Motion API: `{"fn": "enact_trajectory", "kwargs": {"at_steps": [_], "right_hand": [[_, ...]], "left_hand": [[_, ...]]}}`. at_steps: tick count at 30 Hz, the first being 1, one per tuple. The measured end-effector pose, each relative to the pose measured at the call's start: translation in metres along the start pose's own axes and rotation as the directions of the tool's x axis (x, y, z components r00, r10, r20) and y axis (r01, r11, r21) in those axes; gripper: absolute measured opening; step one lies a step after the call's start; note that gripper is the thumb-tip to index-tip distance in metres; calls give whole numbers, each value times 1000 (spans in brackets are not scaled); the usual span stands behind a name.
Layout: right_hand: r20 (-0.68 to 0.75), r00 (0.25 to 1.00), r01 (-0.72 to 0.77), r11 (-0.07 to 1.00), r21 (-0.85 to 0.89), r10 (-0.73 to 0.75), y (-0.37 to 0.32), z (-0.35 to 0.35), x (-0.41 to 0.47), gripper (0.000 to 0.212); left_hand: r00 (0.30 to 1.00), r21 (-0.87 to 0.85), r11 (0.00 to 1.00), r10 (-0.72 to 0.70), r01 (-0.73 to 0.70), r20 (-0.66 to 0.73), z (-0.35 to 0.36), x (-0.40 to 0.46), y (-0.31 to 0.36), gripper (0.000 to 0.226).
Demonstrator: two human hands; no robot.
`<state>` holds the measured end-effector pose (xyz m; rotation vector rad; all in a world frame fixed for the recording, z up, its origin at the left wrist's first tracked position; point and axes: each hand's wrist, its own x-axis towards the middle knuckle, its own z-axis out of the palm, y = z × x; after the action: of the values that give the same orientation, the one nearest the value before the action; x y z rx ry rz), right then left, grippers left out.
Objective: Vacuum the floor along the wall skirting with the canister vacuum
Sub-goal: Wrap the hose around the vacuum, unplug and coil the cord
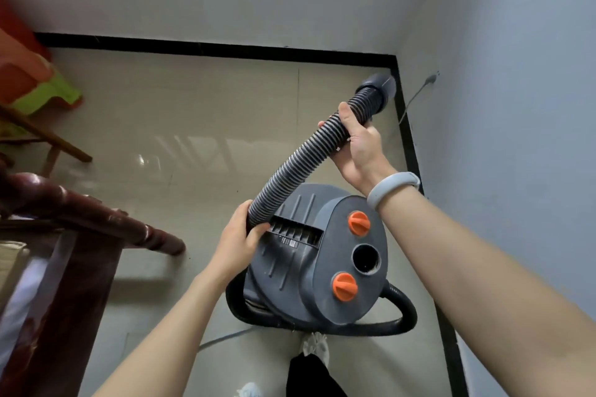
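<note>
Head view, left to right: a person's left hand (240, 237) curls round the low end of a ribbed black hose (292, 167), just above the slotted top of a grey canister vacuum (309, 255); the right hand (358, 145), a pale band at its wrist, grips the same hose higher up, short of the grey cuff (379, 89) at its far tip. Both hands are closed on the hose and hold nothing else.

The hose runs on a slant from lower left to upper right, so its long axis points up and away toward the corner where the black skirting (408, 138) turns. The cuff hangs in the air near that corner, close to the skirting, and whether it touches anything cannot be told. The right hand is the nearer to the cuff and to the wall; the left hand is the nearer to the canister.

The canister stands on the glossy beige floor (193, 126) just beside the skirting on the right, its end face turned upward with two orange knobs (358, 224) either side of an open round port (366, 259). The hose's low end, inside the left hand, sits near that port but is not plugged into it, so joining the two looks the likely next job. A second dark hose loops round the base.
</note>
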<state>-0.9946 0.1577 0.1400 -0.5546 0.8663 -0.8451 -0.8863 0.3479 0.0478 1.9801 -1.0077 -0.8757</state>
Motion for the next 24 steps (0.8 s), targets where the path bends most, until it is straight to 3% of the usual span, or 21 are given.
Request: {"fn": "enact_trajectory", "kwargs": {"at_steps": [6,9,12,16,21,24], "right_hand": [[-184,979,-76,995,65,87,16,-39,59,21],[-268,959,-68,994,91,90,19,-61,66,9],[-354,928,-84,990,112,119,18,-82,57,16],[-451,876,-127,984,128,172,5,-117,31,32],[-579,804,-75,989,130,138,-9,-145,-32,10],[-665,735,-8,984,180,128,-4,-158,-75,9]], "left_hand": [[999,100,994,41,-43,22,13,65,-10,38],[997,168,984,58,-67,59,18,90,-9,35],[994,237,968,55,-76,96,27,93,-11,34],[982,311,935,135,-171,133,34,73,-9,48],[935,357,867,290,-348,205,44,46,5,54],[881,374,801,384,-467,277,50,36,16,57]]}}
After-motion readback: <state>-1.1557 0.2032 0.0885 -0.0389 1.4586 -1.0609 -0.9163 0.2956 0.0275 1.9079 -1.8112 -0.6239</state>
